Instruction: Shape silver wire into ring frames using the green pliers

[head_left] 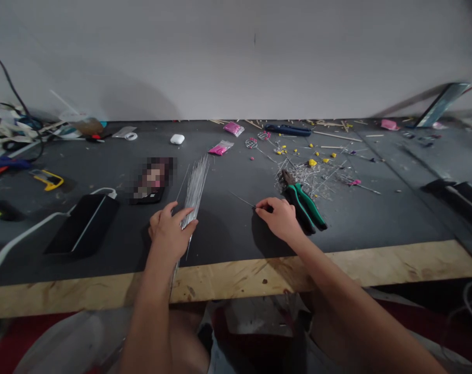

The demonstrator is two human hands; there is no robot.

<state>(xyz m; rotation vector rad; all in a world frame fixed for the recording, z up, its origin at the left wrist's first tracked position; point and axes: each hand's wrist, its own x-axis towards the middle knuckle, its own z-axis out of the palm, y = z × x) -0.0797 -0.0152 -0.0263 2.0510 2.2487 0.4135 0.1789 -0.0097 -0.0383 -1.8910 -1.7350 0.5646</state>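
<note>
Our left forearm (152, 317) and right forearm (356, 306) reach in from the bottom, crossing the pale wooden edge (228, 283) of a dark grey worktop (220, 239). Our left hand (171, 228) lies over a bundle of thin metal wires (197, 184), with thumb and index finger against it; the other fingers curl down on its left side, and we cannot tell whether they clasp any strand. The bundle runs away from us, fanned slightly at its far end, and a few wires trail back under the hand toward the wooden edge. Our right hand (278, 214) pinches one end of a single thin wire (241, 198) between thumb and fingers, its free end slanting toward the bundle but apart from it.

Just right of that hand we have pliers with green-and-black handles (306, 205), their head resting on a heap of short metal wires (327, 179). Yellow bits (312, 162) lie around the heap; beyond and to its left are round pink-and-wire pieces (251, 143), a packet of pink material (221, 148) and a dark blue tool (288, 130) near the wall (220, 62).

On our left sit a phone (153, 179), partly pixelated, a black power bank (82, 226) with a white cable (21, 239), and, farther back, a white earbud case (177, 139).
</note>
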